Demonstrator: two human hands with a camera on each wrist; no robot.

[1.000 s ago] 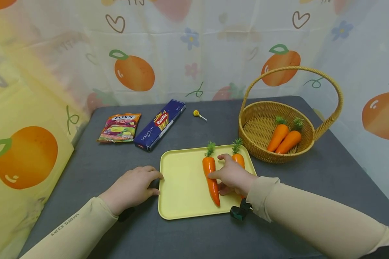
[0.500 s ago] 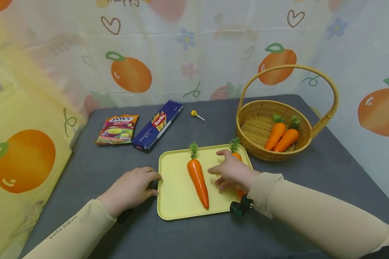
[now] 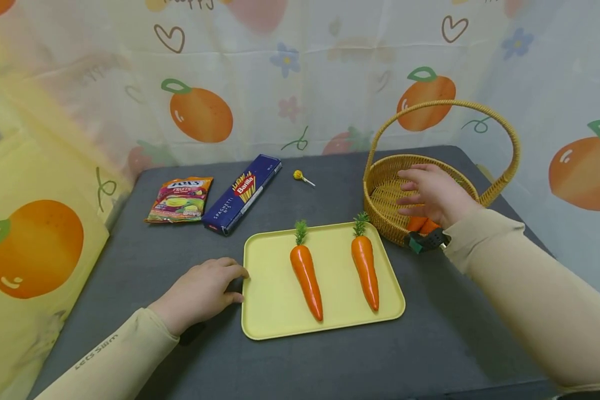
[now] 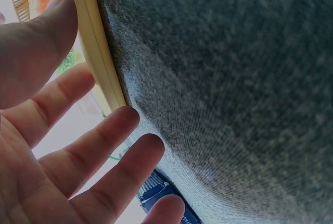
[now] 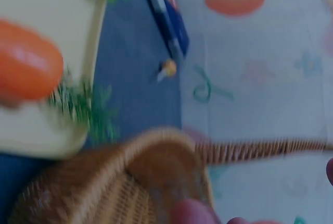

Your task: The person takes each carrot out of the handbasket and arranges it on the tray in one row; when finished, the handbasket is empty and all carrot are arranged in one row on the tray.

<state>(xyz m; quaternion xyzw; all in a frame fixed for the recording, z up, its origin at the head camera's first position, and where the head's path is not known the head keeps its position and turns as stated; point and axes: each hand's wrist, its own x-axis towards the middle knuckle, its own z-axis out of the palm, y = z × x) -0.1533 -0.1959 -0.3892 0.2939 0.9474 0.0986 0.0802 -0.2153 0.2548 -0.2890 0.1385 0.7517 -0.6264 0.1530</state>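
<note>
My left hand (image 3: pixel 202 293) rests at the left rim of the yellow tray (image 3: pixel 267 311), its fingers relaxed and fingertips right at the edge in the left wrist view. Two orange carrots with green tops lie on the tray: one carrot (image 3: pixel 307 283) near the middle, another carrot (image 3: pixel 365 272) toward the right side. My right hand (image 3: pixel 435 194) is over the wicker basket (image 3: pixel 380 214), fingers spread and holding nothing. Beneath that hand, carrots (image 3: pixel 422 224) inside the basket are mostly hidden by it. The right wrist view is blurred and shows the basket rim and a carrot on the tray.
Behind the tray lie a blue spaghetti box (image 3: pixel 242 194), an orange candy bag (image 3: pixel 180 200) and a yellow lollipop (image 3: pixel 298 175). The basket's tall handle (image 3: pixel 514 150) arches up at the back right. A patterned curtain (image 3: pixel 260 66) hangs behind the grey table.
The middle carrot has shifted left on the tray, released by my right hand. That hand has then moved right and away to above the basket. The left hand has stayed at the tray rim.
</note>
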